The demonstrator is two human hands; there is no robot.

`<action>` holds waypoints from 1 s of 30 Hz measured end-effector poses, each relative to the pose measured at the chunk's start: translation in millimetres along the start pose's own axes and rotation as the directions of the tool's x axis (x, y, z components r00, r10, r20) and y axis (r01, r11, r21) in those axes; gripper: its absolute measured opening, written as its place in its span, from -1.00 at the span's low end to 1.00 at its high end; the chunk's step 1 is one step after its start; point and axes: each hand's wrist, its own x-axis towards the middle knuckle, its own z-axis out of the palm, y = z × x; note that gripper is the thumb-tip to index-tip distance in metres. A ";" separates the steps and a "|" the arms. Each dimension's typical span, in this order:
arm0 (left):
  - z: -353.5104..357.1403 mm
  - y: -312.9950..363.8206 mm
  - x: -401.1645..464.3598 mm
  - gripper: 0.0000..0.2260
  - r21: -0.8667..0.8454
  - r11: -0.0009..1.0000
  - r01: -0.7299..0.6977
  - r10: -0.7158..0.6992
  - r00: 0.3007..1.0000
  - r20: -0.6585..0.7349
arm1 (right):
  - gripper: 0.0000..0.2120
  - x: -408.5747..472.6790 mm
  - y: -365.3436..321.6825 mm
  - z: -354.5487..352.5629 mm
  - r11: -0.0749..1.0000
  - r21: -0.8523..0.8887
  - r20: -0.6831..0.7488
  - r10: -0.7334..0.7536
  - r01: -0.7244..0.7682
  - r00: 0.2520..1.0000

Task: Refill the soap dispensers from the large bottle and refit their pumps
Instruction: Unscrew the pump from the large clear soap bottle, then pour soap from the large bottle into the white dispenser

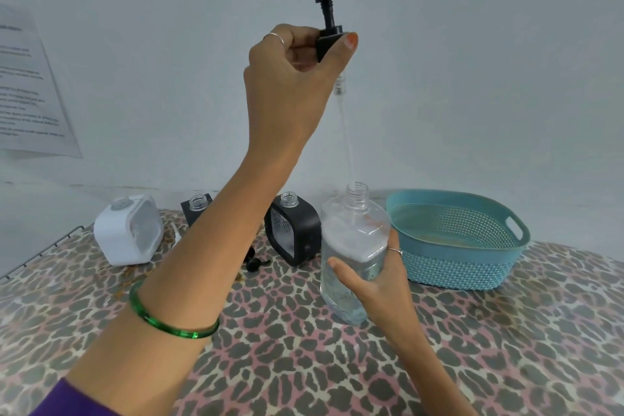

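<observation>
Pinching the black collar of a black pump (326, 15) between thumb and curled fingers, the left hand (297, 67) is making its grip high above the desk (304, 365), and the pump's clear dip tube (346, 132) is hanging down with its lower end just at the open neck of the large clear bottle (351, 246). A green bangle (169, 324) is sitting on the left forearm, and a purple sleeve edge is showing at the bottom.

At the far left a printed sheet (30, 88) is hanging on the pale wall. Below it a wire rack edge is lying along the desk's left rim. Next, a white square dispenser (128, 230) is standing on the leopard-print cover, its cap closed. Behind the raised forearm a small black dispenser (197, 209) is standing with its clear neck open, and a loose black pump part (255, 263) is lying on the cover just in front. A black-framed dispenser (292, 230) is standing beside it, also with an open neck.

The right hand (374, 280) is wrapping its grip around the large bottle, fingers curled behind and thumb across the front, and is holding it tilted slightly with liquid in its lower part. At the right a teal perforated basket (472, 246) is resting on the desk, just beside the bottle.
</observation>
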 end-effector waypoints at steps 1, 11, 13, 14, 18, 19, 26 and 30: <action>-0.5 -0.1 1.4 -0.75 -0.009 1.000 -0.003 0.003 1.000 -0.014 | -0.36 -0.4 1.7 -0.5 1.000 -0.005 0.000 0.006 -0.006 1.000; -50.5 -0.9 36.2 -0.72 -0.057 0.998 0.032 -0.046 0.962 -0.269 | -0.28 -2.0 3.4 -10.2 0.999 -0.013 -0.033 0.033 -0.033 0.999; -71.9 -8.3 38.4 -0.71 -0.011 0.997 0.073 -0.073 0.950 -0.305 | -0.17 -3.1 6.8 -9.1 0.998 -0.047 -0.031 0.041 -0.042 0.999; -82.6 -13.0 37.5 -0.71 0.017 0.995 0.102 -0.092 0.944 -0.315 | -0.10 -3.1 7.4 -8.7 0.996 -0.069 -0.029 0.047 -0.049 0.998; -124.4 -45.3 20.3 -0.69 0.121 0.967 0.226 -0.168 0.916 -0.365 | -0.06 -2.9 6.6 -7.3 0.995 -0.088 -0.024 0.054 -0.056 0.998; -136.5 -56.6 13.3 -0.69 0.150 0.956 0.254 -0.182 0.907 -0.379 | -0.07 -3.1 5.6 -6.6 0.995 -0.083 -0.025 0.048 -0.050 0.999; -224.4 -123.5 -42.6 -0.50 0.300 0.813 0.498 -0.295 0.798 -0.525 | -0.15 -3.9 0.1 -3.7 0.999 -0.026 -0.033 0.029 -0.030 0.999; -264.6 -145.6 -61.9 -0.65 0.402 0.676 0.617 -0.304 0.730 -0.612 | -0.14 -4.2 0.8 -2.4 0.999 -0.031 -0.034 0.021 -0.022 0.999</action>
